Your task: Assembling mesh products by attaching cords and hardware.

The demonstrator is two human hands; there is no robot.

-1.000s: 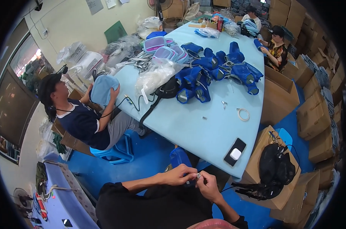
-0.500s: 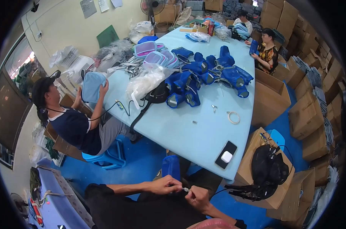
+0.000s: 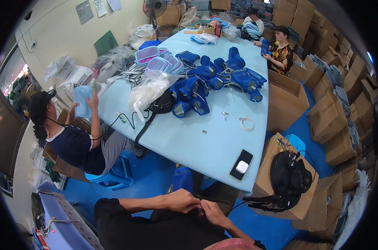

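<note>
My left hand (image 3: 183,201) and my right hand (image 3: 212,213) meet over my lap, fingers closed and fingertips touching. Whatever they pinch is hidden behind the fingers. Just beyond my left hand, a blue fabric pouch (image 3: 182,180) rests at my lap. On the light-blue table (image 3: 176,143) ahead lies a pile of similar blue pouches (image 3: 216,75) with grey cords. Nearer to me on the table are a small metal clip-like piece (image 3: 225,115), a tiny metallic piece (image 3: 204,131) and a pale ring-shaped coil (image 3: 247,123).
A phone with a white case (image 3: 241,164) lies at the table's near right corner. Black bags (image 3: 287,177) sit on a carton (image 3: 272,208) to the right. At left, a co-worker (image 3: 78,139) handles a light-blue pouch (image 3: 83,101); another (image 3: 280,52) sits far right.
My hands have come together; the small silvery piece between them is now hidden. The left co-worker has turned and lowered the light-blue pouch. The view has shifted slightly.
</note>
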